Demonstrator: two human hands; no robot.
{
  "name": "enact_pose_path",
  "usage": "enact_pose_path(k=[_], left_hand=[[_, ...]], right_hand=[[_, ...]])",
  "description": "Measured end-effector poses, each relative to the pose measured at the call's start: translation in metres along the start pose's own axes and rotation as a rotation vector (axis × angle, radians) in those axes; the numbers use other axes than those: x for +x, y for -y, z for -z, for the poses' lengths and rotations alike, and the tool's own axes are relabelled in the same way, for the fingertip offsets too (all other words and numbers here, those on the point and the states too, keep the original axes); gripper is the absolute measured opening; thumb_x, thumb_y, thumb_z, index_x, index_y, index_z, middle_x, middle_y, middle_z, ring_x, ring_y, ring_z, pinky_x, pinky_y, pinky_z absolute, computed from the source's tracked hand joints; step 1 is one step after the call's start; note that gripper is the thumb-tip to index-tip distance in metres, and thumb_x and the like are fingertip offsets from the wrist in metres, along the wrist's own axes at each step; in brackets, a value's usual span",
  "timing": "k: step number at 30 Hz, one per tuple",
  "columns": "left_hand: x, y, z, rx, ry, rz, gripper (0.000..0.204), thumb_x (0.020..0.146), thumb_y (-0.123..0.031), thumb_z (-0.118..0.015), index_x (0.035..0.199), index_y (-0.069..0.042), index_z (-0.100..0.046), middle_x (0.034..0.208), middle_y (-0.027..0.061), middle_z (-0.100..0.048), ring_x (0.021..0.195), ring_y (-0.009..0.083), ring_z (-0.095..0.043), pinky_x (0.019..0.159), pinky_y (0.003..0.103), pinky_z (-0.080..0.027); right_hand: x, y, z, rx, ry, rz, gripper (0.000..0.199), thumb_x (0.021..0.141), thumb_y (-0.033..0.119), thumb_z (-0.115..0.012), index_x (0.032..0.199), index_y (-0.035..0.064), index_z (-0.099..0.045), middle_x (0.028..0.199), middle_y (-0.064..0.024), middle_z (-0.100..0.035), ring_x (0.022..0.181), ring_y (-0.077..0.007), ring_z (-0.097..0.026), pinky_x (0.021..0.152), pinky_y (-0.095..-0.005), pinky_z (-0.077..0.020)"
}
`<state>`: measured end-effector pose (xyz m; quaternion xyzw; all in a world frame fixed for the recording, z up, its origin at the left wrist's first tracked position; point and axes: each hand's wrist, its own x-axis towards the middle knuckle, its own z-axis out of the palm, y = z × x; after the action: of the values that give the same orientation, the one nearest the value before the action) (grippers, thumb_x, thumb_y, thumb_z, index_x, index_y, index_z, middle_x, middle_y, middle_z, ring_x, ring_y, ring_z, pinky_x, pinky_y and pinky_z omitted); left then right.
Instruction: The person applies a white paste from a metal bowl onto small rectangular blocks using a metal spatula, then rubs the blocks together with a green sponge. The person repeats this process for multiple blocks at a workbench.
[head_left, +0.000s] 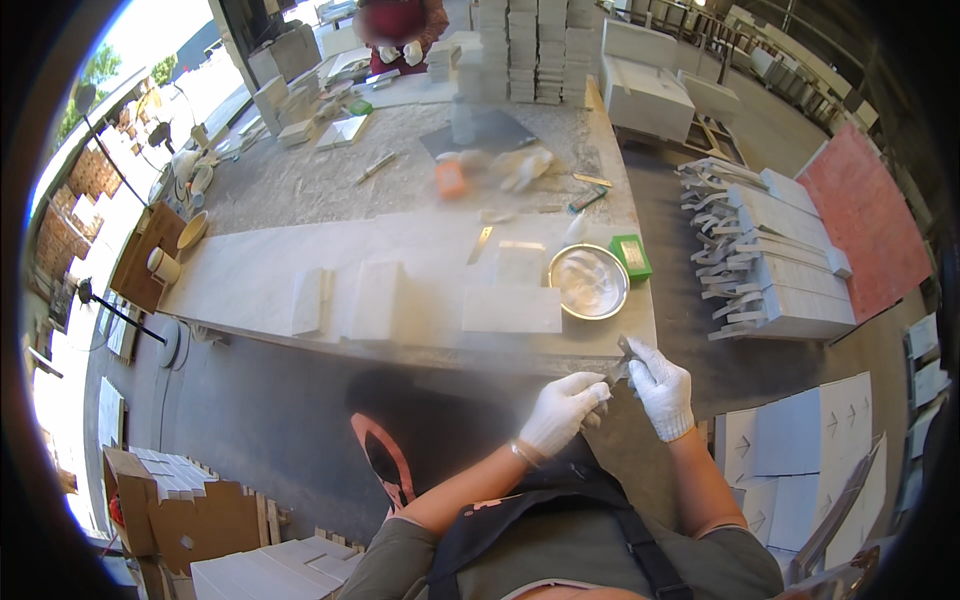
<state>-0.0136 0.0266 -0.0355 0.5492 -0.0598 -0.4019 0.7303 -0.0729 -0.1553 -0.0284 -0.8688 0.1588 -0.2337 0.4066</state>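
My left hand point(567, 412) and my right hand point(662, 393), both in white knit gloves, are close together just off the table's near edge. A small, thin dark tool point(624, 349) sticks up from the closed fingers of my right hand; its exact kind is unclear. The fingers of my left hand are pinched together beside it, and what they hold is too small to make out. Just beyond my hands, a round metal bowl point(553, 283) holds white paste point(590, 279). White tile pieces point(512, 310) lie left of the bowl.
The dusty worktable point(300, 190) also bears a green box point(631, 258), an orange object point(451, 180) and a glove point(526, 168). Across it stands another person point(405, 30) near tall tile stacks point(522, 50). Stacked white slabs point(790, 260) stand at the right; a cardboard box point(200, 525) is lower left.
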Motion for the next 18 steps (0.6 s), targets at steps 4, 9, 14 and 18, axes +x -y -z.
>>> enact_pose_path(k=[4,9,14,18], left_hand=[[0.001,-0.003,0.002,0.021,0.036,-0.048,0.036,0.104,-0.029,-0.066,0.125,0.0,-0.068,0.089,0.0025,-0.068,0.066,0.0071,-0.058,0.06,0.022,-0.046],[-0.003,-0.007,0.0,0.003,0.003,-0.024,0.035,0.104,-0.027,-0.065,0.125,0.001,-0.069,0.088,0.0019,-0.066,0.066,0.0075,-0.058,0.06,0.023,-0.046],[-0.002,-0.011,0.0,0.078,0.024,-0.04,0.035,0.105,-0.026,-0.064,0.126,0.001,-0.069,0.09,0.0021,-0.066,0.069,0.0075,-0.058,0.062,0.022,-0.047],[-0.004,-0.009,-0.002,0.018,0.009,-0.041,0.033,0.106,-0.025,-0.063,0.125,0.001,-0.069,0.091,0.0022,-0.066,0.07,0.0072,-0.058,0.064,0.022,-0.047]], right_hand=[[-0.004,0.0,-0.001,-0.022,0.225,0.351,0.032,0.089,0.005,-0.075,0.122,0.0056,-0.077,0.109,-0.0183,-0.077,0.096,-0.0314,-0.077,0.083,-0.0357,-0.061],[-0.003,-0.002,-0.001,-0.059,0.0,0.047,0.033,0.09,0.005,-0.073,0.123,0.0085,-0.077,0.098,-0.0207,-0.076,0.072,-0.0306,-0.074,0.067,-0.0373,-0.0575],[-0.004,-0.002,-0.002,-0.113,0.125,0.527,0.035,0.088,0.005,-0.074,0.123,0.0085,-0.077,0.096,-0.0189,-0.076,0.072,-0.0322,-0.073,0.067,-0.0369,-0.0578],[-0.003,0.0,0.001,-0.114,0.016,0.058,0.033,0.089,0.007,-0.075,0.122,0.0087,-0.077,0.107,-0.0184,-0.077,0.082,-0.0326,-0.075,0.076,-0.0375,-0.0599]])
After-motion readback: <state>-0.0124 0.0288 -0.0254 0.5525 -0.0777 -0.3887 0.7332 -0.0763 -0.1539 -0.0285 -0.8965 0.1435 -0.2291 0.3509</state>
